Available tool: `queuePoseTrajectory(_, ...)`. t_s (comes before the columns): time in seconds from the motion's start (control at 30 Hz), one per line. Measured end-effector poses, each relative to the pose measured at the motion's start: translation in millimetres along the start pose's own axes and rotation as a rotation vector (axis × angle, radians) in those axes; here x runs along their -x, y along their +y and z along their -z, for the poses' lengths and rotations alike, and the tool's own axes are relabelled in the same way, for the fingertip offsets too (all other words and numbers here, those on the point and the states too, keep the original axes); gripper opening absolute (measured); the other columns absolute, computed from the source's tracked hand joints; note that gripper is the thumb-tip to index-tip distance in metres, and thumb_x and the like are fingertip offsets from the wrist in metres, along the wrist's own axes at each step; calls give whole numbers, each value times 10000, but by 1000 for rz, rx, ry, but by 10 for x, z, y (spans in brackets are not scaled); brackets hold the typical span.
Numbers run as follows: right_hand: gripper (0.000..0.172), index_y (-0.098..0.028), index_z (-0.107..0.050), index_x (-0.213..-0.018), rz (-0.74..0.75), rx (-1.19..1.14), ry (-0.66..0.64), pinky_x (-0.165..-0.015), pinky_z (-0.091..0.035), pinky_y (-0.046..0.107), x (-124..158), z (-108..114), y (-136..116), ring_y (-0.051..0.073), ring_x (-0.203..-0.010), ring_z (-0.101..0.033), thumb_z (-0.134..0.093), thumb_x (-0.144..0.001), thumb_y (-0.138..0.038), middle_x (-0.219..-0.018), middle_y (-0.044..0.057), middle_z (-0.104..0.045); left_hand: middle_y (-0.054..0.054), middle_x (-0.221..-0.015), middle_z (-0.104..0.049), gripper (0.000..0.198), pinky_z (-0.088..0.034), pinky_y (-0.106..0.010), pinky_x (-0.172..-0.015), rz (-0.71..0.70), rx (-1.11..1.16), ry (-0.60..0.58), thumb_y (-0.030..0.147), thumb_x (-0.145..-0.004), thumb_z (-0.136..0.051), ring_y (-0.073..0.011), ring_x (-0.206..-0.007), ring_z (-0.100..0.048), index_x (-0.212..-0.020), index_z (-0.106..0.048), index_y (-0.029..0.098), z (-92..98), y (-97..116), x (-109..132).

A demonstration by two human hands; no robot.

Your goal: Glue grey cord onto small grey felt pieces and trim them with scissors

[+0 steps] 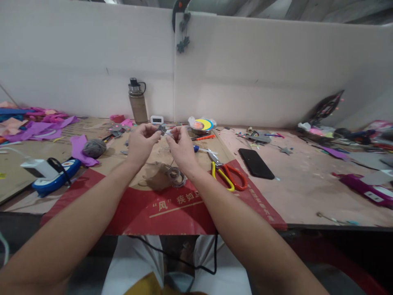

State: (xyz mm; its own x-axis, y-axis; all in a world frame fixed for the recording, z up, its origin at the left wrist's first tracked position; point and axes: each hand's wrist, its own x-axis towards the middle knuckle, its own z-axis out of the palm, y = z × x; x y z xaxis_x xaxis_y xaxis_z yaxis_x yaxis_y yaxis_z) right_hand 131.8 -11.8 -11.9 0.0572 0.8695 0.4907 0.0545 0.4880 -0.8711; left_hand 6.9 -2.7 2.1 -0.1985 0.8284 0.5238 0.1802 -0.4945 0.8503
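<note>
My left hand (141, 141) and my right hand (181, 146) are raised together over the middle of the table, fingers pinched. Between their fingertips is a small grey felt flower piece (161, 129) with a thin pale strand running to the right hand. Under my hands a coil of grey thread or wire (175, 175) lies on a brown cardboard sheet (147, 164). Scissors with one yellow and one orange handle (229, 176) lie just right of my right wrist.
A black phone (256, 163) lies right of the scissors. A grey yarn ball (93, 148), purple felt scraps (37, 129) and a blue-white glue gun (55, 177) sit left. A water bottle (138, 102), small timer (156, 119) and a bowl (202, 125) stand by the white back wall.
</note>
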Motion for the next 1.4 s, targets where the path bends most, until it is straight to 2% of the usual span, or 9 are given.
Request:
queuePoseTrajectory(0.1, 48, -213, -505, -801, 94, 113, 41, -711, -423, 277, -33, 53, 9, 124, -719, -509, -547, -824, -210, -769, -14, -555, -21, -753, -669, 213, -488, -243, -655, 69, 117, -85, 241, -686, -734, -118, -658, -600, -871, -675, 154, -14, -24, -4)
queuePoseTrajectory(0.23, 59, -194, -568, -802, 99, 168, 73, -759, -419, 293, -62, 83, 41, 142, -768, -536, -561, -833, -243, -811, 17, -609, -26, -736, -671, 170, -495, -242, -674, 97, 144, -149, 254, -702, -732, -103, -640, -580, -830, -703, 146, -16, -9, 22)
queuePoseTrajectory(0.63, 190, -197, -570, -747, 107, 221, 40, -726, -400, 287, -59, 94, 77, 147, -735, -537, -517, -888, -312, -756, 12, -617, -55, -761, -699, 161, -547, -282, -708, 228, 291, -219, 248, -684, -756, -120, -636, -636, -790, -709, 135, -36, -11, 38)
queuePoseTrajectory(0.87, 223, -200, -567, -730, 101, 235, 48, -704, -398, 280, -77, 114, 98, 139, -702, -533, -508, -893, -339, -738, 6, -617, -83, -775, -713, 143, -569, -316, -724, 302, 397, -242, 217, -685, -709, -173, -700, -693, -779, -685, 111, -54, 107, 74)
queuePoseTrajectory(0.97, 213, -199, -571, -742, 110, 230, 61, -700, -395, 278, -72, 124, 94, 140, -706, -531, -511, -889, -341, -743, 6, -616, -70, -774, -714, 159, -573, -304, -670, 316, 394, -224, 167, -683, -699, -171, -671, -700, -824, -642, 121, -50, 129, 71)
queuePoseTrajectory(1.03, 207, -198, -574, -750, 114, 236, 64, -698, -391, 278, -65, 128, 86, 143, -715, -531, -512, -888, -338, -745, 8, -614, -63, -757, -710, 158, -554, -266, -573, 330, 361, -208, 153, -693, -693, -166, -624, -694, -827, -614, 128, -40, 120, 64)
queuePoseTrajectory(1.17, 215, -197, -569, -746, 124, 258, 68, -700, -387, 275, -53, 130, 71, 145, -729, -527, -509, -890, -345, -731, 4, -602, -66, -732, -698, 132, -421, -178, -406, 308, 287, -224, 178, -719, -702, -151, -577, -682, -802, -618, 118, -24, 63, 50)
queuePoseTrajectory(1.23, 215, -197, -567, -741, 131, 260, 68, -705, -391, 275, -52, 128, 68, 146, -737, -528, -511, -889, -343, -732, 4, -602, -79, -757, -707, 146, -453, -186, -443, 308, 298, -233, 189, -719, -719, -152, -601, -689, -807, -635, 109, -26, 30, 46)
queuePoseTrajectory(1.4, 207, -205, -564, -729, 154, 224, 46, -710, -409, 272, -69, 138, 60, 143, -740, -536, -522, -884, -336, -736, 2, -608, -100, -797, -727, 179, -575, -297, -695, 359, 383, -290, 197, -723, -731, -171, -685, -707, -866, -685, 100, -49, -5, 43)
